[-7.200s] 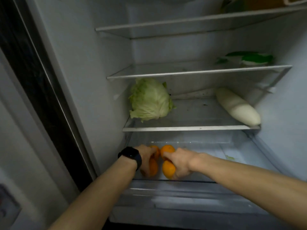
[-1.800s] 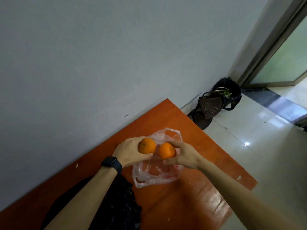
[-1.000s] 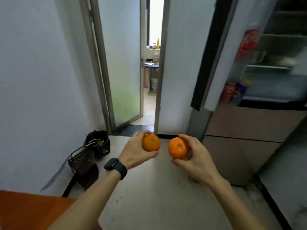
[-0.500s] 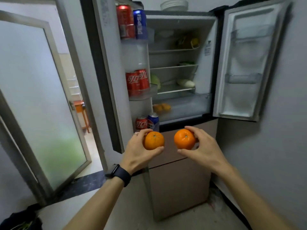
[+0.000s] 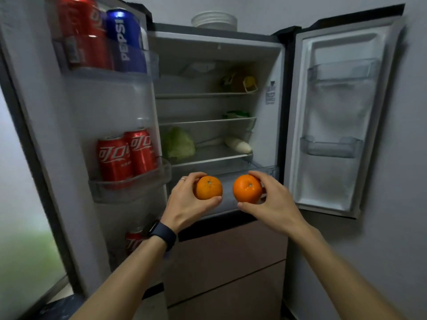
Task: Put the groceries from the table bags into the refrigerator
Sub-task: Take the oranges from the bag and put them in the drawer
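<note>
Orange (image 5: 208, 187) in raised left hand (image 5: 186, 205), second orange (image 5: 247, 188) in raised right hand (image 5: 276, 204).

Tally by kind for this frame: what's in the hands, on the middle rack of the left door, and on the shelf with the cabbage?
Orange: 2
Red can: 2
Cabbage: 1
White radish: 1
Total: 6

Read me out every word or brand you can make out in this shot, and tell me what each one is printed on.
"PEPSI": running down the blue can in the top bin of the left door.
"可口": white script on the two red cans in the middle bin; the rest curves out of sight.
Too blurred or small to read: the top red can, the lowest red can, the sticker on the inner wall.
</note>
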Tool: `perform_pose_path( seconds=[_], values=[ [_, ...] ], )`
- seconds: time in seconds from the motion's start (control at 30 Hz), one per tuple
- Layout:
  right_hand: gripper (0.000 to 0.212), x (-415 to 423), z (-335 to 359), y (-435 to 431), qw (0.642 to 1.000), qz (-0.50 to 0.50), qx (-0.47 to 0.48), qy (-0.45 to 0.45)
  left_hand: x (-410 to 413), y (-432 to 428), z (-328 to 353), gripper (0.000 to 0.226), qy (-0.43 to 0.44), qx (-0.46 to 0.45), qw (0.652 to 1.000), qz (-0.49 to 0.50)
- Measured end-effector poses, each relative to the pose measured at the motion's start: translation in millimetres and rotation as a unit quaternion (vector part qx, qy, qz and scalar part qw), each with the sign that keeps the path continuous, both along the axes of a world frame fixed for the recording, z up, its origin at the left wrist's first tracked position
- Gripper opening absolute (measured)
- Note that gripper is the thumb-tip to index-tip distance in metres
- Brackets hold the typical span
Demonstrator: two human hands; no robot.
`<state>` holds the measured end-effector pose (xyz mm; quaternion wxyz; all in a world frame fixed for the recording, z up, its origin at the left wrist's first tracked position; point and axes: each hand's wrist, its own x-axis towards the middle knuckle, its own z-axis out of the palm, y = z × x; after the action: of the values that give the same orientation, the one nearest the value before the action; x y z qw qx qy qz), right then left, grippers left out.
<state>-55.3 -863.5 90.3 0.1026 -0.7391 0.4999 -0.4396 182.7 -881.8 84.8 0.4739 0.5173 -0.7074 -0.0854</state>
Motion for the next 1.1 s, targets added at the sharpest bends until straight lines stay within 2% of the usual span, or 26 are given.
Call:
perform_pose_path(
  seconds=[0.2,0.33,0.47,0.63,0.77,0.87,1.0,1.1],
  values=[
    [0.082,-7.9,13.8,-86.9,1.000,-0.006,-0.015,-0.011,-21.6,-89.5,19.9,0.066,0.010,-0.002,1.000,0.015],
    [0.083,-12.4,22.9,-150.2,1.000,0.000,-0.008,0.017,-27.6,-149.7,25.8,0.067,0.018,0.019,0.999,0.047],
    [0.081,-15.1,32.6,-222.5,0.998,0.010,0.015,0.061,-19.2,-204.7,30.0,0.071,-0.030,0.087,0.991,0.094],
    [0.080,-4.2,36.6,-312.9,0.984,0.077,0.087,0.135,-2.0,-265.8,25.1,0.074,-0.108,0.174,0.967,0.153],
    [0.087,14.3,32.3,-385.7,0.938,0.093,0.146,0.302,4.1,-315.6,23.8,0.081,-0.219,0.280,0.925,0.135],
    [0.075,29.3,19.6,-431.9,0.877,0.117,0.209,0.417,-6.8,-352.8,18.2,0.082,-0.294,0.336,0.887,0.120],
    [0.061,43.1,4.7,-476.0,0.803,0.152,0.363,0.447,-21.3,-398.4,5.3,0.082,-0.336,0.390,0.851,0.107],
    [0.055,49.3,-7.4,-499.0,0.793,0.135,0.354,0.476,-26.9,-425.9,-7.1,0.081,-0.345,0.401,0.843,0.099]
  ],
)
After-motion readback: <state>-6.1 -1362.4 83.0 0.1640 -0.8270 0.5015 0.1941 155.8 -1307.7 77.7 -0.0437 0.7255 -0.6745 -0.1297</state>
